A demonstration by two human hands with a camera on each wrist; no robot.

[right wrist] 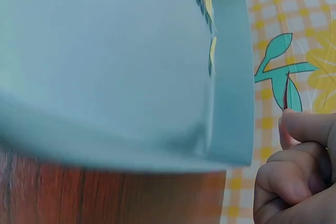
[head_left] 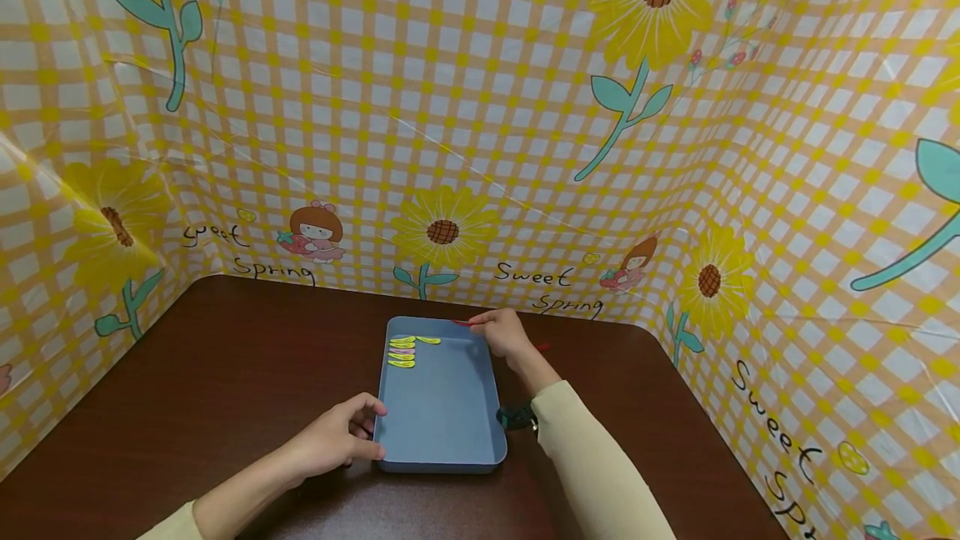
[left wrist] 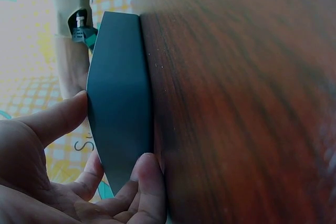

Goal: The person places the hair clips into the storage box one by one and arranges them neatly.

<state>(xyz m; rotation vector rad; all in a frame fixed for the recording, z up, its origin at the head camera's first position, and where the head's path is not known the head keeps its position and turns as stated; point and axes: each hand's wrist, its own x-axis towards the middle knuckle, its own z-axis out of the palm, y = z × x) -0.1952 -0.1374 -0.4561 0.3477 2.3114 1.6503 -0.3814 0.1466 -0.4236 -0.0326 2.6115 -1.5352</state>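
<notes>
A shallow blue-grey tray (head_left: 438, 415) lies on the table. Along its far left side sits a row of several yellow snap hair clips (head_left: 401, 357) with a pink one (head_left: 403, 351) among them. Another yellow clip (head_left: 429, 341) lies to the right of the row's far end. My left hand (head_left: 337, 438) holds the tray's near left side; in the left wrist view, fingers (left wrist: 149, 182) bend against its wall. Past the tray's far right corner, my right hand (head_left: 504, 333) pinches a slim red hair clip (right wrist: 286, 92) between thumb and forefinger.
A small red item (head_left: 543, 347) lies on the dark wood table (head_left: 247, 373) just right of my right wrist. Yellow checked cloth (head_left: 465, 148) with flowers rises behind the table and on both sides.
</notes>
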